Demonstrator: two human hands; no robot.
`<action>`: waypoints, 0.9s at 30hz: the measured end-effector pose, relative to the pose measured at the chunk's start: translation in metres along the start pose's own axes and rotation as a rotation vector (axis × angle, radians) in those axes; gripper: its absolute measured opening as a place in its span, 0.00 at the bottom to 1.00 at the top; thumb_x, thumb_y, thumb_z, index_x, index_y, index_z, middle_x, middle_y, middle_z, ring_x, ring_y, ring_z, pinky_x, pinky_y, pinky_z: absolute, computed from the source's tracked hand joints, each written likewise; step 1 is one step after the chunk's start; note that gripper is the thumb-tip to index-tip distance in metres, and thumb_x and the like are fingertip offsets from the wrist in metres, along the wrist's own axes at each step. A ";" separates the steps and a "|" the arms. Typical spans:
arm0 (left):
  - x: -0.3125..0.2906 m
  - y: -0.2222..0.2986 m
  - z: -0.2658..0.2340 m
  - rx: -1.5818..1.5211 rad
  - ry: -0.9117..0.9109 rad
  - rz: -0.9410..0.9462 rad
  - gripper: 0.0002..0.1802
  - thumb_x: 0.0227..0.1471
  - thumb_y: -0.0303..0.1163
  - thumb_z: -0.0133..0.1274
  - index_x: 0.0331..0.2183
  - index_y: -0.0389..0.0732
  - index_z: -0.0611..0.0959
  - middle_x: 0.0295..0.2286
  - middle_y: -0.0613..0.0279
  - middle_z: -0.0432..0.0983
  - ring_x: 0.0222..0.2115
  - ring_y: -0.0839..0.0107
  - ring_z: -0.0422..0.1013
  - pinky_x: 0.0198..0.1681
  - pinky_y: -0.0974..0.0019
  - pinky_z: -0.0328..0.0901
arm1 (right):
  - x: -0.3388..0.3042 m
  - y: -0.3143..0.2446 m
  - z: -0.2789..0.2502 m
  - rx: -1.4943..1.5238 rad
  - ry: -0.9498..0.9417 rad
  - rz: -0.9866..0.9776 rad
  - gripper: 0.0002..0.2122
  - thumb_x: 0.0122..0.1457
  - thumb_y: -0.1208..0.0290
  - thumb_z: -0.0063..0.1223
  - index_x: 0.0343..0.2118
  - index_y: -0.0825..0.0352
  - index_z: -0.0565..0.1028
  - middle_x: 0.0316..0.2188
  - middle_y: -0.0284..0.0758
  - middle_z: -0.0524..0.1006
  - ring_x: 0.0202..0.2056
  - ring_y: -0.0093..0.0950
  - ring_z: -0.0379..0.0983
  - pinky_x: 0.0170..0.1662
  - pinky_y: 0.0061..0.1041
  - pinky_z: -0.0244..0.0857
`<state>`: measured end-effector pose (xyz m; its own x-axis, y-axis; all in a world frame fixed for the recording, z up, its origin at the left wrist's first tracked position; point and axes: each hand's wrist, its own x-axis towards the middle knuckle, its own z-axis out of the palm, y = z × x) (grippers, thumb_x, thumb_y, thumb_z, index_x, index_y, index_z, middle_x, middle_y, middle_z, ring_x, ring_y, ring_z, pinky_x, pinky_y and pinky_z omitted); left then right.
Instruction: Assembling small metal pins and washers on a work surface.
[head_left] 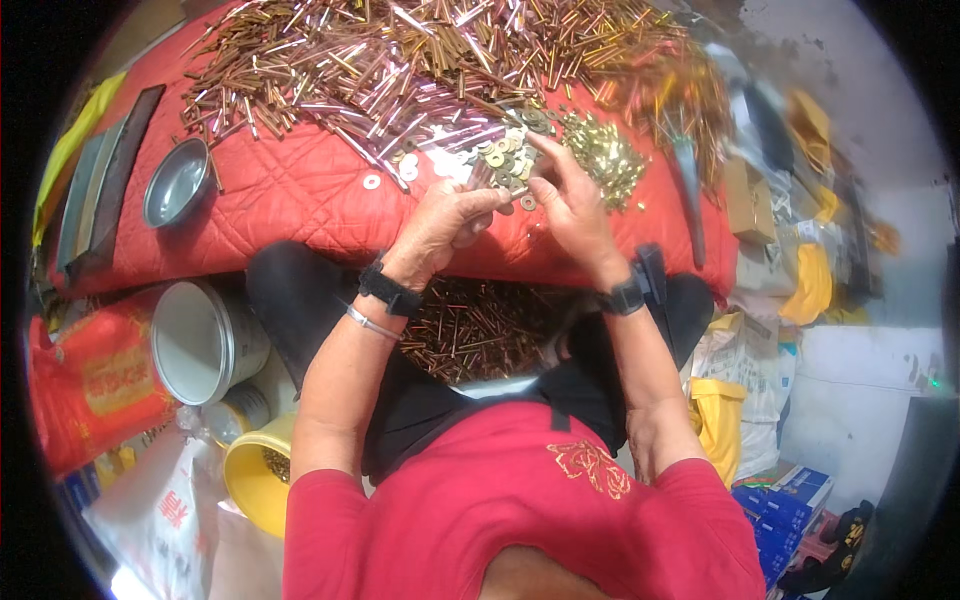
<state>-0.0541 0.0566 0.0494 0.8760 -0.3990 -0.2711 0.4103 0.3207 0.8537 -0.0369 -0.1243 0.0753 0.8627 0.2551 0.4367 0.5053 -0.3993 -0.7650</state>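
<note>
My left hand (447, 222) is over the near edge of the red quilted cloth (300, 190), its fingers curled and thumb pressed forward. What it pinches is too small to make out. My right hand (574, 208) is close beside it, with fingers stretched forward over a heap of flat washers (507, 160) and the thumb apart, near the left thumb. Small brass-coloured pieces (605, 160) lie in a pile just right of the washers. Behind them spreads a large heap of copper-coloured metal rods (420, 60). One loose washer (372, 182) sits left of my left hand.
A metal bowl (176, 184) stands on the cloth at left, near dark flat bars (105, 190). More rods (470, 330) lie between my legs. At lower left are a white bucket (205, 340) and a yellow bucket (260, 475). Blue boxes (785, 515) are at lower right.
</note>
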 end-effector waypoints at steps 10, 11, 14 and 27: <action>-0.002 -0.002 0.003 -0.015 -0.016 -0.021 0.10 0.48 0.37 0.57 0.27 0.40 0.80 0.14 0.78 0.63 0.11 0.87 0.53 0.13 0.79 0.44 | -0.004 -0.011 -0.003 -0.040 -0.064 0.144 0.18 0.56 0.76 0.51 0.52 0.65 0.68 0.20 0.36 0.71 0.24 0.27 0.70 0.32 0.27 0.65; -0.002 -0.003 0.002 -0.017 -0.007 -0.017 0.10 0.48 0.37 0.57 0.27 0.40 0.80 0.14 0.77 0.63 0.11 0.87 0.53 0.13 0.79 0.44 | -0.005 -0.008 -0.002 -0.039 -0.045 0.159 0.18 0.57 0.75 0.51 0.52 0.65 0.68 0.20 0.36 0.71 0.24 0.27 0.70 0.32 0.27 0.65; -0.001 -0.002 0.001 -0.011 0.006 -0.023 0.10 0.48 0.38 0.57 0.27 0.40 0.80 0.14 0.77 0.63 0.11 0.87 0.53 0.13 0.79 0.43 | -0.009 0.001 0.002 -0.013 -0.005 0.007 0.18 0.59 0.71 0.50 0.52 0.65 0.67 0.20 0.36 0.70 0.24 0.27 0.69 0.31 0.26 0.64; 0.002 0.000 0.004 0.023 0.020 -0.038 0.11 0.50 0.37 0.56 0.27 0.38 0.79 0.13 0.77 0.60 0.10 0.87 0.52 0.12 0.80 0.43 | -0.006 0.001 -0.005 -0.087 0.012 -0.048 0.15 0.59 0.73 0.48 0.50 0.65 0.70 0.39 0.47 0.76 0.38 0.42 0.75 0.39 0.31 0.68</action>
<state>-0.0536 0.0527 0.0502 0.8650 -0.3929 -0.3120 0.4375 0.2862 0.8525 -0.0416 -0.1303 0.0746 0.8376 0.2649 0.4778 0.5451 -0.4625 -0.6992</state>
